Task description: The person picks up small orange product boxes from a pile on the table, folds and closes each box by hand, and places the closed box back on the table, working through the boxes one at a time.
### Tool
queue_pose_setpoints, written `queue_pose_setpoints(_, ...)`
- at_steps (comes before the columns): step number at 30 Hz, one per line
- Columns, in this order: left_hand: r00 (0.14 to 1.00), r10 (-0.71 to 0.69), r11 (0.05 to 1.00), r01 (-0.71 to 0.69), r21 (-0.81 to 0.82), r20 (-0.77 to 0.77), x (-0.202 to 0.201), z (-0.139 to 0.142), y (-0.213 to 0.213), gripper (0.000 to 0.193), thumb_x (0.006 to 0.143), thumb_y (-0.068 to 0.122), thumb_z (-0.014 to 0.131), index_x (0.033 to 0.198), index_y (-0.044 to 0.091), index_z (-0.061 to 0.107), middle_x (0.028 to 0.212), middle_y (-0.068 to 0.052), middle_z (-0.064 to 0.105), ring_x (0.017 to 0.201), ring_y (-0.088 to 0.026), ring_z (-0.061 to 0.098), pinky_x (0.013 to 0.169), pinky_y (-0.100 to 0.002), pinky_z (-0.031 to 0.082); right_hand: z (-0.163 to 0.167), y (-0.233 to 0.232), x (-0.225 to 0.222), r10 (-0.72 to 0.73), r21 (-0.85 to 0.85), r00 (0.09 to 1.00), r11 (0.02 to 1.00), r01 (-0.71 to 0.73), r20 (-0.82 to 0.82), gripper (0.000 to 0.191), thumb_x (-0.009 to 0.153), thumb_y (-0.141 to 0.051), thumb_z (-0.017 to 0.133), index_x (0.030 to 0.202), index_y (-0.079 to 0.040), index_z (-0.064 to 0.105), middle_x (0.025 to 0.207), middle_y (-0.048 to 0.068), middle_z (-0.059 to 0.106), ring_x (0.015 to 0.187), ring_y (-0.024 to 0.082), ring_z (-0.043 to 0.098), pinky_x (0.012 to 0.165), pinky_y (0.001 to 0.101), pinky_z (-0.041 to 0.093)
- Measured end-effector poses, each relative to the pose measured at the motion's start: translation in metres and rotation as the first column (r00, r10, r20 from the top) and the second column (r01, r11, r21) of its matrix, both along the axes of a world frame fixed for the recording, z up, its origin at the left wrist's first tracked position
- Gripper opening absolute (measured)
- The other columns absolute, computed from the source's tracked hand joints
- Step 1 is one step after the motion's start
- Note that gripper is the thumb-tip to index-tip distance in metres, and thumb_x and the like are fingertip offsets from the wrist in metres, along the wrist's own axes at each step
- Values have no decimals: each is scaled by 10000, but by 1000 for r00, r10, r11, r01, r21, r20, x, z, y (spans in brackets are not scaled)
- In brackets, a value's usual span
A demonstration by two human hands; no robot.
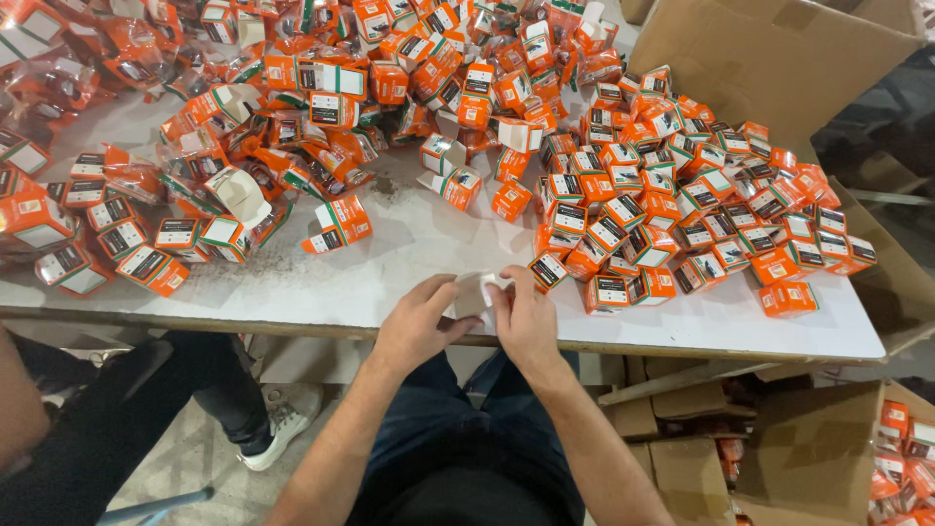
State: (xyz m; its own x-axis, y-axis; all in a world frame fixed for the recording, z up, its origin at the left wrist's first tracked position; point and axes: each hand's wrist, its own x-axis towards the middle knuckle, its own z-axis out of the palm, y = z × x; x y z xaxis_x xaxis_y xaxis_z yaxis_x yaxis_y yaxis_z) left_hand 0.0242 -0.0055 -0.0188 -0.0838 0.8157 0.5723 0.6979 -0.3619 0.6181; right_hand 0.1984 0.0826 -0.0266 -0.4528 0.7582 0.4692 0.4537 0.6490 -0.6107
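Here: carton handling at desk point(390, 282) edge.
Left hand point(421, 321) and right hand point(524, 319) both grasp one small white carton point(479, 290) beside orange boxes point(682, 214).

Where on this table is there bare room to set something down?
One bare strip of table runs along the near edge, from the left hand toward the boxes at the left. A smaller patch lies at the right front corner, below the closed boxes. The back is crowded with opened boxes.

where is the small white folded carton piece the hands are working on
In the head view, the small white folded carton piece sits at the table's near edge, held between left hand and right hand.
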Motion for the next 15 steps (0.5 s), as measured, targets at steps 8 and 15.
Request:
queue_pose_setpoints(8,996,-37,999,35,17,80,0,4,3,665,771,145,870,1347,82,543,1233,-132,660,1047,-335,671,756,-346,621,11,-40,42,-28,312,985,950,-26,168,700,846,-124,768,1444,50,448,1352,291,519,1223,449,544,1007,508,451)
queue_pose_setpoints(15,984,-56,994,71,-88,169,3,8,3,721,753,124,864,1390,103,528,1224,-113,660,969,-293,690,682,-307,628,49,-36,38,166,323,978,925,-200,129,604,812,-33,772,1365,-62,530,1267,222,564,1172,350,578,984,429,509)
